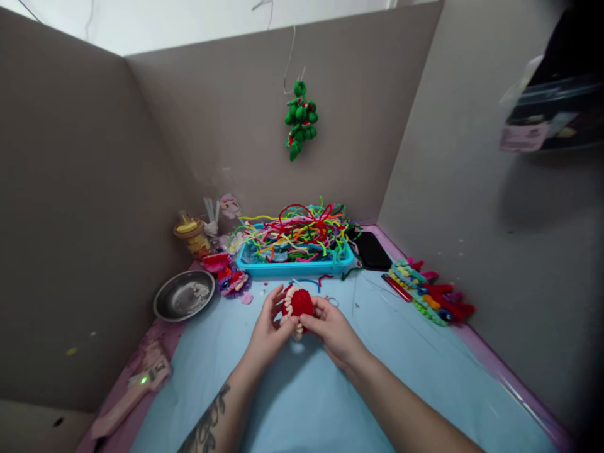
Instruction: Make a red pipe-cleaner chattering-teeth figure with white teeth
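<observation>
Between my two hands, above the blue table cover (pixel 226 352), is a small red crocheted piece (pixel 302 302) with a cream braided edging along its left side and bottom. My left hand (pixel 271 324) grips it from the left, thumb at the lower edge and fingers behind. From the right, my right hand (pixel 330 327) pinches it, thumb in front near the other thumb. The fingertips behind the piece are partly hidden. Just beyond it, short blue and red yarn ends lie on the cover.
A blue tray (pixel 292 270) heaped with yarn scraps stands at the back. A metal bowl (pixel 182 308) and pink glue gun (pixel 141 390) are left, near a purple crocheted piece (pixel 231 282). Colourful crocheted pieces (pixel 425 292) and a black phone (pixel 372 250) lie right. Grey partitions surround the table.
</observation>
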A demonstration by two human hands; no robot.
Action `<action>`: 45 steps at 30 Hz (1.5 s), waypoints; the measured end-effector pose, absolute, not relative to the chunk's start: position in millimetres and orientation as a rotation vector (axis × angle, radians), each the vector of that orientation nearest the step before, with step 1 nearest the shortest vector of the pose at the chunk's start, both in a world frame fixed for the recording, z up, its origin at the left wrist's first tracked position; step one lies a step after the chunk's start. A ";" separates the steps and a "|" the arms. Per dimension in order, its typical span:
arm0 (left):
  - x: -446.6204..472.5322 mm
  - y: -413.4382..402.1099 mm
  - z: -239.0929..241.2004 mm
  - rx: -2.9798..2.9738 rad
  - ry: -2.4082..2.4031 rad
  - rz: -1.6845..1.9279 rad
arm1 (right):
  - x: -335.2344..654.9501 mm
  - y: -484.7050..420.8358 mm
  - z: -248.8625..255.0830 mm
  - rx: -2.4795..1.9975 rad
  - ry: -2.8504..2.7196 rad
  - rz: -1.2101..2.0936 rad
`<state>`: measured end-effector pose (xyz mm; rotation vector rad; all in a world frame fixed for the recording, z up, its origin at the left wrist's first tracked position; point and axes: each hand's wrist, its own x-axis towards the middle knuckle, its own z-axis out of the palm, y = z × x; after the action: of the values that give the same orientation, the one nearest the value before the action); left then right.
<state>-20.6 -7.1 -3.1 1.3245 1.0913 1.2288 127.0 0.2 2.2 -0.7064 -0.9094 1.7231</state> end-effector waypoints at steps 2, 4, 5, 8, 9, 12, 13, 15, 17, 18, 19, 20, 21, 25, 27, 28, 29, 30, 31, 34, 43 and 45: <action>-19.5 -7.3 -2.9 1.324 1.116 1.222 | 126.2 0.6 1.0 -0.732 -0.927 1.692; -18.5 -7.8 -2.7 1.318 1.128 1.228 | 125.4 0.5 0.0 -0.754 -0.913 1.656; -18.1 -8.1 -2.6 1.314 1.135 1.234 | 125.1 0.3 -0.3 -0.759 -0.897 1.644; -16.7 -9.1 -2.1 1.304 1.146 1.253 | 124.2 -0.6 0.4 -0.747 -0.838 1.657; -16.3 -9.3 -2.0 1.302 1.145 1.261 | 124.1 -0.9 1.1 -0.740 -0.826 1.671; -15.3 -9.8 -1.6 1.304 1.143 1.289 | 124.0 -1.7 4.1 -0.734 -0.821 1.691; -15.0 -9.9 -1.6 1.307 1.145 1.299 | 124.0 -1.8 5.0 -0.732 -0.831 1.689; -14.6 -10.2 -1.8 1.316 1.150 1.318 | 123.9 -1.9 5.9 -0.727 -0.855 1.674; -14.4 -10.4 -2.4 1.325 1.160 1.332 | 123.9 -1.7 5.6 -0.729 -0.876 1.648; -14.3 -10.5 -2.8 1.328 1.165 1.338 | 123.9 -1.5 5.1 -0.736 -0.881 1.631; -14.1 -10.5 -3.2 1.329 1.168 1.342 | 124.1 -1.3 4.6 -0.743 -0.881 1.618; -14.0 -10.6 -3.6 1.329 1.169 1.345 | 124.2 -1.0 4.1 -0.749 -0.876 1.609; -13.8 -10.6 -4.0 1.324 1.169 1.349 | 124.4 -0.8 3.7 -0.750 -0.871 1.608; -13.2 -9.9 -4.9 1.302 1.162 1.356 | 124.8 -0.5 3.3 -0.734 -0.858 1.648; -13.0 -9.4 -4.9 1.299 1.162 1.360 | 124.5 -0.4 3.1 -0.744 -0.851 1.648; -13.0 -9.1 -4.8 1.298 1.162 1.361 | 124.3 -0.4 2.9 -0.756 -0.846 1.640; -13.0 -9.0 -4.6 1.295 1.164 1.363 | 124.1 -0.4 2.8 -0.771 -0.843 1.631; -13.0 -8.9 -4.3 1.292 1.164 1.366 | 124.0 -0.4 2.6 -0.786 -0.840 1.621; -12.9 -8.9 -4.0 1.290 1.163 1.369 | 123.9 -0.6 2.6 -0.800 -0.840 1.611; -12.6 -9.4 -2.8 1.284 1.159 1.387 | 124.2 -1.2 2.7 -0.834 -0.849 1.595; -12.4 -9.9 -0.8 1.267 1.154 1.394 | 125.5 -1.4 3.3 -0.776 -0.844 1.619; -12.6 -9.4 -1.2 1.244 1.147 1.399 | 125.5 -1.0 4.1 -0.767 -0.837 1.635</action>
<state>-12.6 -9.4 -1.2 1.2441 1.1475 1.3990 125.5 -1.0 4.1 -0.7671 -0.8374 1.6349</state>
